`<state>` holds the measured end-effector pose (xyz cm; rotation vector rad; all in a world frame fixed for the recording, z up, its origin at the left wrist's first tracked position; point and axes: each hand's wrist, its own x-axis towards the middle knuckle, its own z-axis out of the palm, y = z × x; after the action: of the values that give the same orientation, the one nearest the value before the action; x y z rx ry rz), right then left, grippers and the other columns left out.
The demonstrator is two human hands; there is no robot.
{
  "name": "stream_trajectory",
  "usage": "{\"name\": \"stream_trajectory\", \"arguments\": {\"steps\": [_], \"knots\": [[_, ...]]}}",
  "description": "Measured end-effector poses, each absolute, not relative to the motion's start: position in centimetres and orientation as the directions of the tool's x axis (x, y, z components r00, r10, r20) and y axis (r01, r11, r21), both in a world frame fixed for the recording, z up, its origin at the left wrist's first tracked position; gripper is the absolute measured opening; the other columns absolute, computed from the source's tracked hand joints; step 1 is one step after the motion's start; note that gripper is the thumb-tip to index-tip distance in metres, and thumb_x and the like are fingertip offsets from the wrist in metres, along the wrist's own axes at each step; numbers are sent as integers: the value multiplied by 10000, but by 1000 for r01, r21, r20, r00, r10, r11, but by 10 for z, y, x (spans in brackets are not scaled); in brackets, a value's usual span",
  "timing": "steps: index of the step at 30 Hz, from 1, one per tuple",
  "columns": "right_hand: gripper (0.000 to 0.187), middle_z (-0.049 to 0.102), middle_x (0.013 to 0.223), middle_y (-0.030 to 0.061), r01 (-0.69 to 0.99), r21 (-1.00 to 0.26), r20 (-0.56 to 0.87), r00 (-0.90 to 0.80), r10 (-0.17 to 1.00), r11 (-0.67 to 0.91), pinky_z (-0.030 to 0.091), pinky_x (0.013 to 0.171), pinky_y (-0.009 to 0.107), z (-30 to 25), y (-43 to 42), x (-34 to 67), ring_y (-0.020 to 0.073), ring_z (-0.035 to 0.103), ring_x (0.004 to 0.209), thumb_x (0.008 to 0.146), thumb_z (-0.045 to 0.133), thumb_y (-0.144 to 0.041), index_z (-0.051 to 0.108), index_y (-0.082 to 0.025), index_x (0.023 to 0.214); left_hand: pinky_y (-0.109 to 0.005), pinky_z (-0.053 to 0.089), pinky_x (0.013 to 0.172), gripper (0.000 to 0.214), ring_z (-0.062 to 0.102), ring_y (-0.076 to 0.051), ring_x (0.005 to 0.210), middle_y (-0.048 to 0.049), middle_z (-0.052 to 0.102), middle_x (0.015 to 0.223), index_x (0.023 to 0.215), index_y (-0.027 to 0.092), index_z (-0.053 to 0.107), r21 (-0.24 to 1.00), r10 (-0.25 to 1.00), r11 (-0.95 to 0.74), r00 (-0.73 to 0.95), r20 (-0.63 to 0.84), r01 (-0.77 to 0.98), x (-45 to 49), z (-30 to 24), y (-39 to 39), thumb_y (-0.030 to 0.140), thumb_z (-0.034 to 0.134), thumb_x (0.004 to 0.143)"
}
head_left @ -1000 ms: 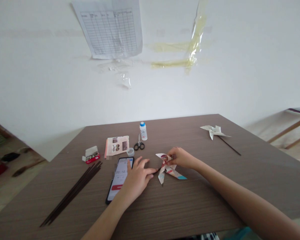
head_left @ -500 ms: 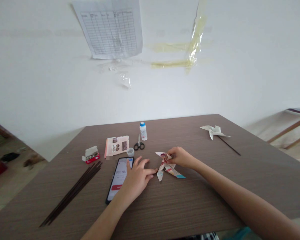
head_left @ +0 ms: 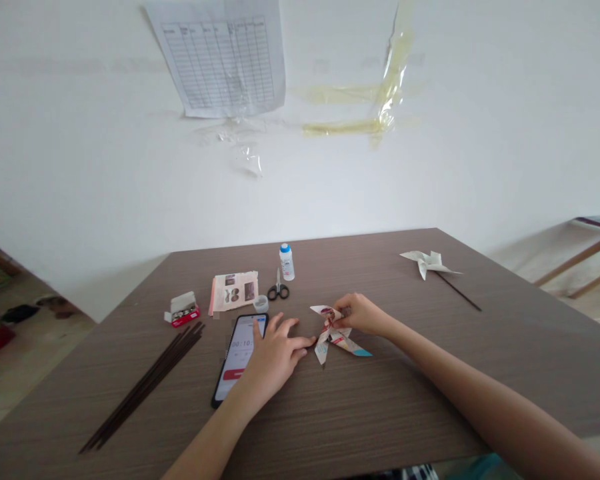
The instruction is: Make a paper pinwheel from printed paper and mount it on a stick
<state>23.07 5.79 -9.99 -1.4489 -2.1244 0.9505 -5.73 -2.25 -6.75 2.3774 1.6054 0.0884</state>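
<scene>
A printed-paper pinwheel (head_left: 341, 341) with folded, pointed blades lies on the table in front of me. My right hand (head_left: 357, 313) is closed on it, fingers and thumb pinching the paper near its middle; the fingertips are partly hidden. To its left, my left hand (head_left: 276, 343) lies with fingers spread, its thumb side pointing at the pinwheel's left blade. Whether that fingertip touches the paper I cannot tell. Under the left hand is a phone (head_left: 236, 353) with a timer on its screen, partly covered by the wrist and fingers.
Scissors (head_left: 279, 291), a white bottle with a blue cap (head_left: 287, 263), a small clear cup (head_left: 261, 304) and printed paper sheets (head_left: 235, 291) sit beyond the phone. Leftward are a small red-and-white box (head_left: 183, 311) and dark sticks (head_left: 145, 387). A white pinwheel on a stick (head_left: 430, 264) lies at right.
The printed pinwheel has shifted very slightly under my right hand's pinch. My left hand stays practically where it was.
</scene>
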Motion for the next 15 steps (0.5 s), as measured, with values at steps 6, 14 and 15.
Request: {"name": "stream_trajectory", "arguments": {"steps": [6, 14, 15], "knots": [[41, 896, 896, 19, 631, -749, -65, -375, 925, 203, 518, 814, 302, -97, 57, 230, 237, 788, 914, 886, 993, -225, 974, -214, 920, -1036, 194, 1522, 478, 520, -552, 1897, -93, 777, 1876, 1480, 533, 1005, 290, 923, -335, 374, -90, 896, -58, -69, -22, 196, 806, 1207], [106, 889, 862, 32, 680, -725, -99, -265, 959, 113, 554, 818, 301, -87, 50, 216, 257, 799, 925, 815, 1006, -220, 963, -205, 912, -1013, 223, 1534, 503, 494, -557, 1910, -77, 758, 1901, 1502, 498, 1002, 254, 923, -325, 363, -123, 911, -55, -65, -25, 174, 748, 1214], [113, 885, 854, 36, 689, -717, -100, -249, 963, 104, 557, 823, 305, -85, 49, 214, 261, 799, 922, 810, 1013, -229, 959, -202, 906, -1008, 220, 1538, 506, 493, -554, 1910, -76, 758, 1900, 1497, 494, 1005, 251, 924, -326, 363, -120, 912, -55, -66, -24, 170, 742, 1212]]}}
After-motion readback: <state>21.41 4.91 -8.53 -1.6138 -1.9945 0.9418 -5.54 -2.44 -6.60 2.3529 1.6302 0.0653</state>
